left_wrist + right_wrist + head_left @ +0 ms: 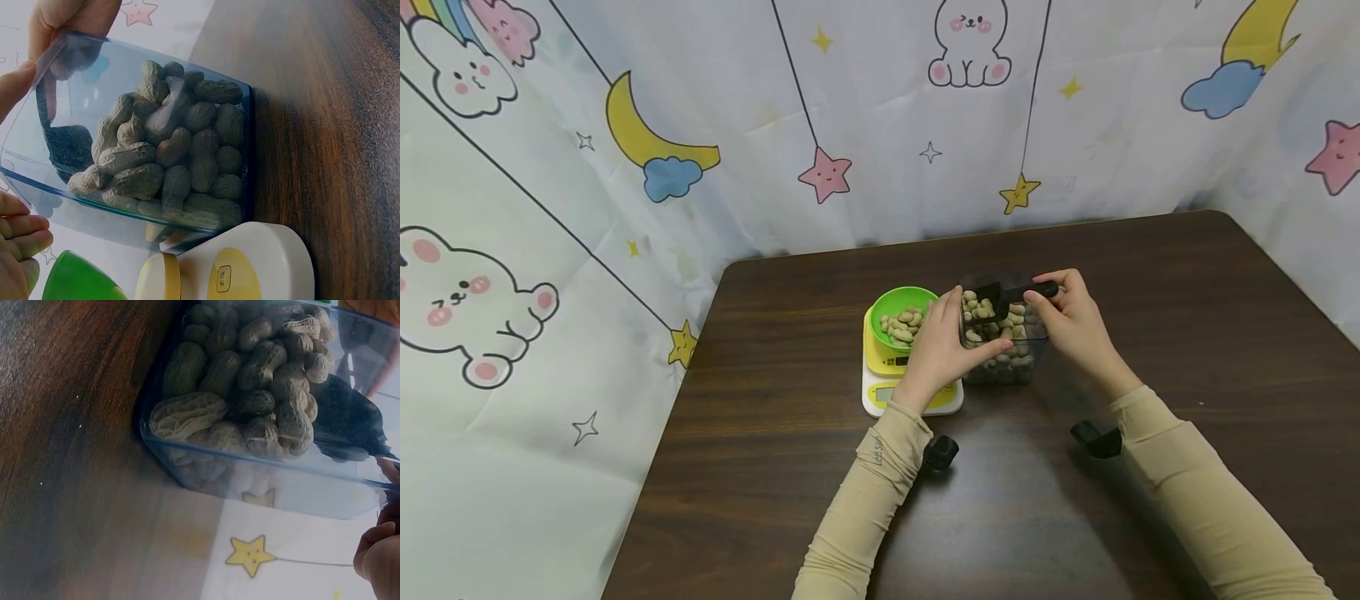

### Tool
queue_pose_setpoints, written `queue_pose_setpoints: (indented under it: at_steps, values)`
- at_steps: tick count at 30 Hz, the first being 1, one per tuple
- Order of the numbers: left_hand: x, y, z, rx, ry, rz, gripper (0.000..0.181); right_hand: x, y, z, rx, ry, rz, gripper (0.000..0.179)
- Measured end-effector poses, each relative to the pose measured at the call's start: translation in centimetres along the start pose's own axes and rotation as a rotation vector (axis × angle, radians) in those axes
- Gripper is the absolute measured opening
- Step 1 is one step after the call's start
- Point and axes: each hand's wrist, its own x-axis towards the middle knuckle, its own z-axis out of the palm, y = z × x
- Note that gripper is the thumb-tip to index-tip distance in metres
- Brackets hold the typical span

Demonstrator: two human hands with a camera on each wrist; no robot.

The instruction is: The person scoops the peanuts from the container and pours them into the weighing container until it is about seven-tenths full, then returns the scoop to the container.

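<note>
Scoop (1017,294) pinched by right hand (1078,325); left hand (942,346) spread wide at clear box (1000,373).
Head view alone shows small, unreadable sleeve lettering (877,451).

This is a small space walled with cloth, like a booth; whether it stands in a home or a studio cannot be told. White, creased fabric (880,100) with nursery prints hangs behind the bench (1015,517) and along both its sides: a yellow moon (625,125) behind it, a bear (475,308) to its left. The scale (874,358) and green bowl (898,298) on it suggest a kitchen.
</note>
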Motion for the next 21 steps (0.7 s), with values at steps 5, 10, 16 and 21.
queue_pose_setpoints:
  at_steps: [5, 10, 16, 21]
  values:
    - [0.02, -0.04, 0.07, -0.003, -0.003, -0.004, 0.101, 0.06, 0.34, -0.13, 0.036, 0.008, 0.032, 0.04]
    - [-0.03, -0.18, 0.14, -0.022, -0.005, -0.019, 0.101, 0.0, 0.83, -0.26, 0.12, 0.033, 0.107, 0.033]
    - [0.05, -0.34, 0.2, -0.015, 0.003, -0.014, 0.101, -0.22, 1.04, -0.31, 0.494, 0.099, 0.14, 0.018]
    - [0.06, -0.34, 0.17, -0.021, -0.002, -0.019, 0.101, -0.41, 1.05, -0.44, 0.719, 0.123, 0.127, 0.017]
